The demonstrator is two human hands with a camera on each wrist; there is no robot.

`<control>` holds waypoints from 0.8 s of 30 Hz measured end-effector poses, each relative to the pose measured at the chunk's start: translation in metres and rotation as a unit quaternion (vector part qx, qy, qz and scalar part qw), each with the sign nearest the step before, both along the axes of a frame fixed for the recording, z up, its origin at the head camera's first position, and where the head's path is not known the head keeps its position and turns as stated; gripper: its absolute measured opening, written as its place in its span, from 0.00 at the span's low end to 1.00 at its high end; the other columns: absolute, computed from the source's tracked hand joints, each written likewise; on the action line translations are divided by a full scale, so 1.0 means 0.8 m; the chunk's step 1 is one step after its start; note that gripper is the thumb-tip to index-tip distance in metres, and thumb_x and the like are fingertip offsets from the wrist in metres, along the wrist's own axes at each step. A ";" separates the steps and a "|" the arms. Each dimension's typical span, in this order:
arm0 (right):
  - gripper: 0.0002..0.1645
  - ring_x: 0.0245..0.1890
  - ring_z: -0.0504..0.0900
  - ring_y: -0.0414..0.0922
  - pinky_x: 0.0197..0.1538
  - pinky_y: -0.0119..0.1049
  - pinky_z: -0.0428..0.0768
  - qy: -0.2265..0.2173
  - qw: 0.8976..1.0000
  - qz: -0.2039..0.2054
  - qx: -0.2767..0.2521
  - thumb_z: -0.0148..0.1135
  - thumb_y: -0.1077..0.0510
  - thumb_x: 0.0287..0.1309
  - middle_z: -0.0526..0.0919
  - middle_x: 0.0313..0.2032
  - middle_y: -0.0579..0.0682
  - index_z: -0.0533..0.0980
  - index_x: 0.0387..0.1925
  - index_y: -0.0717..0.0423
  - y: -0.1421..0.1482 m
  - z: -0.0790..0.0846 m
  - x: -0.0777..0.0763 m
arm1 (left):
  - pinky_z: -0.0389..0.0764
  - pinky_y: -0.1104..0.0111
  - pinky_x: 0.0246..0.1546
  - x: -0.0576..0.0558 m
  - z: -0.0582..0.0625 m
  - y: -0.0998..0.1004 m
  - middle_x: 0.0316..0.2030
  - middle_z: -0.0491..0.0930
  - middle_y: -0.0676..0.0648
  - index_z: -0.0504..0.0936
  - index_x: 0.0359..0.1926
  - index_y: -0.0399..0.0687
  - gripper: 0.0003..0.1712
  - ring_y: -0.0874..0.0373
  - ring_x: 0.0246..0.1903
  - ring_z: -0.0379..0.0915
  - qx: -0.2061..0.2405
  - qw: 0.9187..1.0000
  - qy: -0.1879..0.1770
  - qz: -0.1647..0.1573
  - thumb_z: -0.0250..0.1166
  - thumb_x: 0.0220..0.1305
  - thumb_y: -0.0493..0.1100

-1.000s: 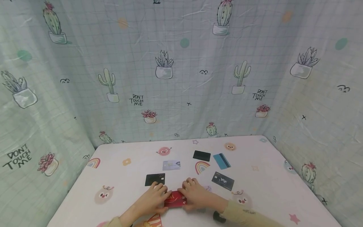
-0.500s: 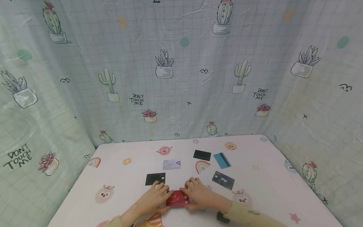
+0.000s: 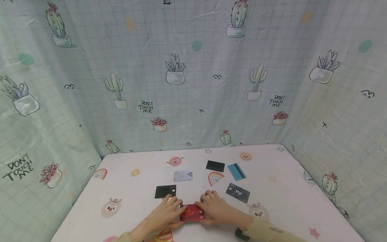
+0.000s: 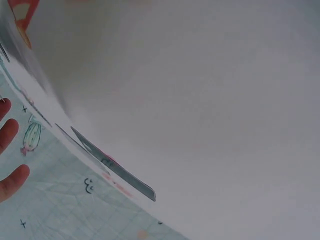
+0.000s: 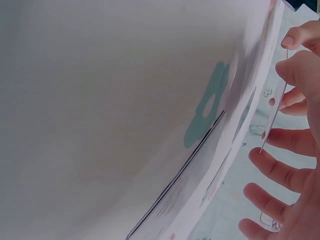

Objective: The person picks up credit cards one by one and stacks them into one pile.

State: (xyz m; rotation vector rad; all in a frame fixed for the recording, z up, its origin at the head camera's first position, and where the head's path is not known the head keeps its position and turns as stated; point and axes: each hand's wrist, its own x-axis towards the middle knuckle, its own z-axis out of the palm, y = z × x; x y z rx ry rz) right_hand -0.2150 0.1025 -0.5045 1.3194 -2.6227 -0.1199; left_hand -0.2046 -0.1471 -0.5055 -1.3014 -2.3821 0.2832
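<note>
A red bank card (image 3: 193, 214) is held level by its two short ends near the front of the table. My left hand (image 3: 163, 215) pinches its left end between thumb and forefinger. At the other end, my right hand (image 3: 217, 210) pinches it in the same way, the other fingers spread and bent. The right wrist view shows the card (image 5: 274, 117) edge-on between thumb and fingertips of both hands. Only a few left fingertips (image 4: 9, 135) show in the left wrist view. Just beyond the left fingers lies a black card (image 3: 165, 191).
Farther back on the printed white tabletop (image 3: 127, 188) lie a silver card (image 3: 183, 175), a black card (image 3: 215, 166) and a blue striped card (image 3: 237, 171). A dark grey card marked Vip (image 3: 238, 193) lies beyond the right hand. Patterned curtains (image 3: 193, 94) enclose the table.
Both hands have shifted slightly to the right with the red card between them. The cards on the table have stayed in place.
</note>
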 end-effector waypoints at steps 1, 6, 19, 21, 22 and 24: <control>0.34 0.44 0.63 0.41 0.49 0.42 0.67 -0.003 1.000 -0.001 0.000 0.48 0.30 0.50 0.69 0.42 0.41 0.67 0.55 0.42 0.001 0.000 0.000 | 0.68 0.55 0.48 0.001 0.000 0.001 0.40 0.74 0.55 0.74 0.51 0.57 0.28 0.59 0.42 0.66 0.000 1.000 0.001 -0.001 0.53 0.54 0.65; 0.34 0.44 0.64 0.41 0.48 0.42 0.67 -0.001 1.000 0.003 -0.009 0.49 0.31 0.50 0.70 0.42 0.41 0.67 0.55 0.43 0.008 0.003 0.004 | 0.69 0.56 0.48 0.001 0.001 0.004 0.41 0.74 0.54 0.73 0.51 0.58 0.27 0.59 0.42 0.66 0.003 1.000 0.010 -0.011 0.53 0.55 0.65; 0.33 0.46 0.64 0.42 0.50 0.43 0.67 -0.028 0.999 0.004 -0.037 0.52 0.34 0.51 0.72 0.46 0.42 0.67 0.56 0.44 0.027 0.010 0.013 | 0.69 0.57 0.49 0.006 0.000 0.014 0.41 0.74 0.54 0.71 0.53 0.62 0.24 0.59 0.43 0.66 -0.004 1.000 -0.009 -0.014 0.51 0.58 0.63; 0.33 0.47 0.64 0.42 0.51 0.43 0.67 -0.027 0.999 0.006 -0.044 0.52 0.35 0.51 0.72 0.46 0.41 0.67 0.56 0.43 0.030 0.010 0.014 | 0.69 0.57 0.50 0.006 0.002 0.015 0.42 0.74 0.54 0.70 0.54 0.63 0.24 0.59 0.43 0.66 -0.008 1.000 -0.015 -0.013 0.51 0.58 0.63; 0.32 0.47 0.64 0.42 0.51 0.43 0.67 -0.027 0.999 0.007 -0.046 0.53 0.35 0.51 0.72 0.47 0.41 0.67 0.56 0.43 0.031 0.009 0.014 | 0.69 0.57 0.50 0.007 0.002 0.015 0.42 0.74 0.54 0.70 0.54 0.63 0.24 0.59 0.44 0.66 -0.010 1.000 -0.016 -0.013 0.51 0.58 0.63; 0.32 0.47 0.64 0.41 0.51 0.43 0.67 -0.026 0.998 0.007 -0.052 0.54 0.36 0.50 0.72 0.47 0.41 0.67 0.56 0.42 0.034 0.008 0.014 | 0.70 0.57 0.50 0.007 0.003 0.017 0.42 0.74 0.54 0.70 0.54 0.63 0.24 0.58 0.44 0.66 -0.009 1.000 -0.016 -0.016 0.51 0.58 0.63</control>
